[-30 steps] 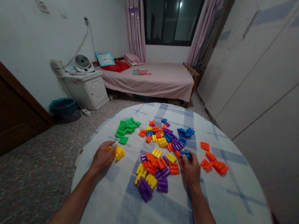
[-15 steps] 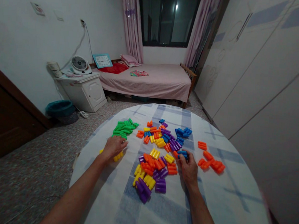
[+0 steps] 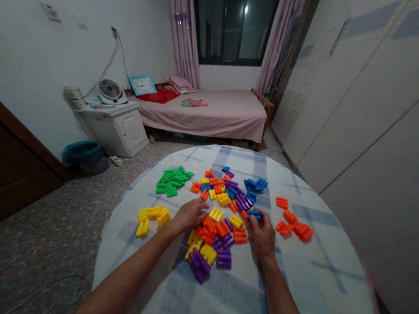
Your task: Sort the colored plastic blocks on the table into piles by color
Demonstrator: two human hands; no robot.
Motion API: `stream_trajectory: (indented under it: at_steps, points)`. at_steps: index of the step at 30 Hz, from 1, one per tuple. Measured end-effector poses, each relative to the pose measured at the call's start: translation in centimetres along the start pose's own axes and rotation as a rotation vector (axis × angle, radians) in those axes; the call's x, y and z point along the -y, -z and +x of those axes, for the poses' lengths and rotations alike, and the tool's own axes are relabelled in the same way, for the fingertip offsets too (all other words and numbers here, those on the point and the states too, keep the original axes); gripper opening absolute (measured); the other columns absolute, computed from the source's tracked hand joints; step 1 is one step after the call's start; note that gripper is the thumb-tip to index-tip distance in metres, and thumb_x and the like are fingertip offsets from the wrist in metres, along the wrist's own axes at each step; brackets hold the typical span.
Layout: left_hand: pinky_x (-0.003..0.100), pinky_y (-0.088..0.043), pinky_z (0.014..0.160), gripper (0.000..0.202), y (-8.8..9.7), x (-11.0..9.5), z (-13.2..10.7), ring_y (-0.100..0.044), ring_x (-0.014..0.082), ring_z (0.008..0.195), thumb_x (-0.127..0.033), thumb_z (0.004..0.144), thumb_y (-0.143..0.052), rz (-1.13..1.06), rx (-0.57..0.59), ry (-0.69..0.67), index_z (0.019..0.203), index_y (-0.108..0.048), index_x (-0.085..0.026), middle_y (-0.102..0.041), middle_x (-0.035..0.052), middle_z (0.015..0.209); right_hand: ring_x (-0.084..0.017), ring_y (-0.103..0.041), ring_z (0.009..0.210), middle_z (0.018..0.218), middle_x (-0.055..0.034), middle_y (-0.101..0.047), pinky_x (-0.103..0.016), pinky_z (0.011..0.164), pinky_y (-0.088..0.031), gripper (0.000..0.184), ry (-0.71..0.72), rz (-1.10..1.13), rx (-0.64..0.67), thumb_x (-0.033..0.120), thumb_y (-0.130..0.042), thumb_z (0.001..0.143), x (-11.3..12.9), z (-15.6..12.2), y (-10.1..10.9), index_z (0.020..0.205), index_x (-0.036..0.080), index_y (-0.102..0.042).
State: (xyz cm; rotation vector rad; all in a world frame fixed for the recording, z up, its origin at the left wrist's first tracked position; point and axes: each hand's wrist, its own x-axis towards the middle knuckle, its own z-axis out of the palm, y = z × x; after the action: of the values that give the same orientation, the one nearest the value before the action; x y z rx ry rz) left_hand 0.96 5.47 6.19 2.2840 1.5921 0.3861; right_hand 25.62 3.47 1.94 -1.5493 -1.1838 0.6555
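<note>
My left hand [image 3: 189,215] is over the left edge of the mixed pile, fingers a little apart and nothing visible in them. Its fingertips are beside a yellow toy block [image 3: 216,214] and orange blocks [image 3: 208,227]. At the pile's right side, my right hand [image 3: 264,235] has its thumb and fingers closed around a blue toy block [image 3: 254,214]. An orange block [image 3: 244,216] shows at its tip. Purple blocks [image 3: 200,266] lie at the pile's near end. The blocks look like short ribbed tubes joined side by side.
Green blocks [image 3: 173,180] and yellow blocks [image 3: 153,215] lie in groups on the left. Blue blocks [image 3: 255,185] and orange blocks [image 3: 300,229] are grouped on the right. The round table [image 3: 330,282] has a checked cloth. Beyond stands a bed [image 3: 213,113].
My left hand has moved right, from between the green and yellow groups to the mixed pile, uncovering the yellow group. My right hand stays nearly in place with the blue block.
</note>
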Motion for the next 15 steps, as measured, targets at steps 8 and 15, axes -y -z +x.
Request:
stream_trajectory:
  at_steps: [8,15]
  points:
    - [0.032,-0.047,0.083,0.039,-1.1,-3.0,2.9,-0.06,0.0246,0.101,-0.044,0.079,-0.058,0.13,0.135,0.105,0.111,-0.063,-0.022,-0.062,0.0083,0.111,-0.02,-0.06,0.076,0.086,-0.0075,-0.065,-0.031,0.07,-0.046,0.045,-0.006,-0.009,0.001,0.05,-0.05,0.074,-0.6,0.2,-0.2,0.103,0.016,-0.059]
    - [0.035,-0.047,0.08,0.038,-2.8,-3.4,4.1,-0.06,0.0273,0.099,-0.035,0.071,-0.065,0.111,0.1,0.137,0.105,-0.062,-0.019,-0.061,0.0114,0.11,-0.02,-0.06,0.074,0.085,-0.0064,-0.065,-0.031,0.069,-0.045,0.044,0.002,-0.02,0.023,0.05,-0.049,0.076,-0.6,0.2,-0.2,0.102,0.017,-0.059]
